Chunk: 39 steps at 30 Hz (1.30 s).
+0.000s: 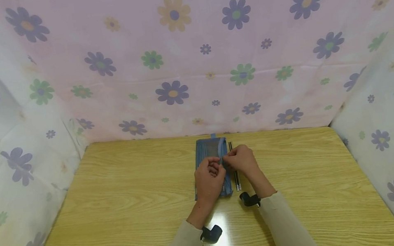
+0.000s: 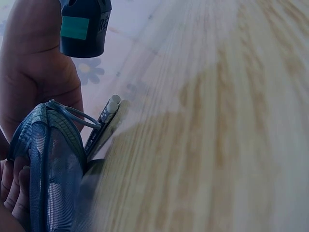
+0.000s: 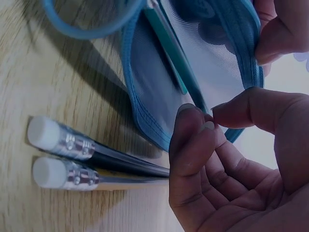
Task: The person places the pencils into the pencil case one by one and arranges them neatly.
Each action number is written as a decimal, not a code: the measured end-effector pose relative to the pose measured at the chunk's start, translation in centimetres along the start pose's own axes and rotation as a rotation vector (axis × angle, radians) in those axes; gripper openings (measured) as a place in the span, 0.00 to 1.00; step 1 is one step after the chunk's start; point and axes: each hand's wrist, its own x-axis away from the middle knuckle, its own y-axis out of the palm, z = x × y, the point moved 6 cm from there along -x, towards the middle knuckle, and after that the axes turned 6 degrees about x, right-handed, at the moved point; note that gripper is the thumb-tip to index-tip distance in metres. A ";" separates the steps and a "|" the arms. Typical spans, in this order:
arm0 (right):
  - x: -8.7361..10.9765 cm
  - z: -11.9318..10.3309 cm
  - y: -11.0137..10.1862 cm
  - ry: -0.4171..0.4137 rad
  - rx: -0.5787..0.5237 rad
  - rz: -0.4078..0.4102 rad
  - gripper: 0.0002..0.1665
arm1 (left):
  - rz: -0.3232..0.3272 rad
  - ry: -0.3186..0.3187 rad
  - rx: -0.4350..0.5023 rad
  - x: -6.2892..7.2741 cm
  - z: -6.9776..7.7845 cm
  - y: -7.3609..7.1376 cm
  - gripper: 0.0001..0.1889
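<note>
A blue mesh zippered pencil case (image 1: 210,145) lies on the table, its zipper mouth open in the right wrist view. My left hand (image 1: 208,181) pinches one zippered edge of it, holding the mouth apart. A teal pencil (image 3: 171,48) slants inside the opening, with a second teal strip beside it. My right hand (image 1: 242,161) is at the mouth, its thumb and fingertips pinched together at the near end of the teal pencil. Just right of the case lie two pencils (image 1: 237,184), a black one and a yellowish one, with white erasers (image 3: 49,171) towards me.
The wooden table (image 1: 127,190) runs back to a pink flowered cloth (image 1: 208,63), with white flowered cloth on both sides. Black wrist mounts (image 1: 211,234) sit at both sleeve ends. A blue loop (image 3: 91,34) hangs from the case's end.
</note>
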 end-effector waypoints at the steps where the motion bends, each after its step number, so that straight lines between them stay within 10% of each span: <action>1: 0.0 0.0 0.0 -0.008 -0.002 0.000 0.13 | 0.000 0.001 0.001 0.0 0.0 0.0 0.10; 39: -1.1 2.3 -2.2 0.058 0.312 0.036 0.20 | 0.003 0.004 0.006 0.0 0.1 0.0 0.10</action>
